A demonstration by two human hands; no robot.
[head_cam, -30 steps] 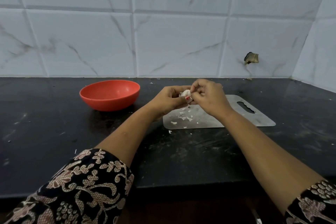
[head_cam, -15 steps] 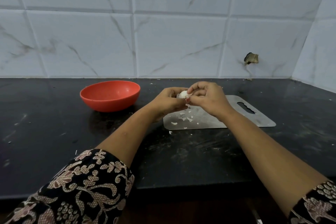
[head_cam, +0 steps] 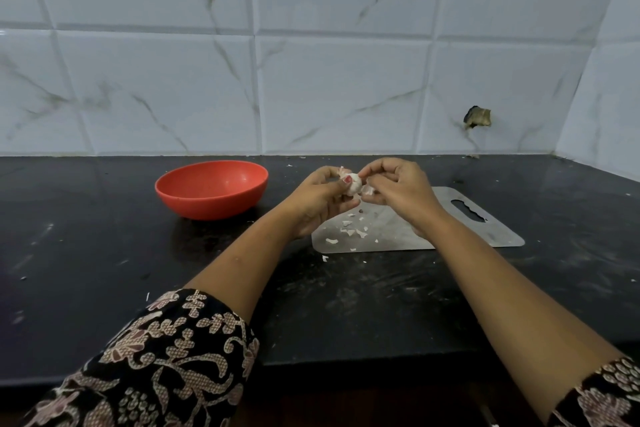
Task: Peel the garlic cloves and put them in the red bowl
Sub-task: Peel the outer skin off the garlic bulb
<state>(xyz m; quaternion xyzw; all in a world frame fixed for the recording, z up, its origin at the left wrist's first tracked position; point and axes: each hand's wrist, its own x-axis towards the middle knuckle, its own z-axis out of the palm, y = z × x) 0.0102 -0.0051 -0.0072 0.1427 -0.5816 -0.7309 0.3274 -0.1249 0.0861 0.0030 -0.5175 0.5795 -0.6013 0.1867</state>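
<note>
My left hand (head_cam: pixel 320 199) holds a white garlic bulb (head_cam: pixel 354 184) above the left part of a steel cutting board (head_cam: pixel 485 229), thumb pressed on its top. My right hand (head_cam: pixel 398 189) pinches a loose piece of papery skin (head_cam: pixel 367 189) at the bulb's right side. Several white skin flakes (head_cam: pixel 349 232) lie on the board under the hands. The red bowl (head_cam: pixel 211 189) stands on the black counter to the left of my left hand; nothing shows inside it.
The black counter (head_cam: pixel 86 253) runs to a tiled wall behind and a side wall at the right. A few skin bits lie off the board's front edge (head_cam: pixel 325 257). The board's handle slot (head_cam: pixel 469 210) points right. A chipped hole (head_cam: pixel 478 116) marks the wall tile.
Both hands have shifted slightly with the bulb, which has turned between the fingers. My right hand has pulled a strip of skin outward to the right. The bowl and board have not moved.
</note>
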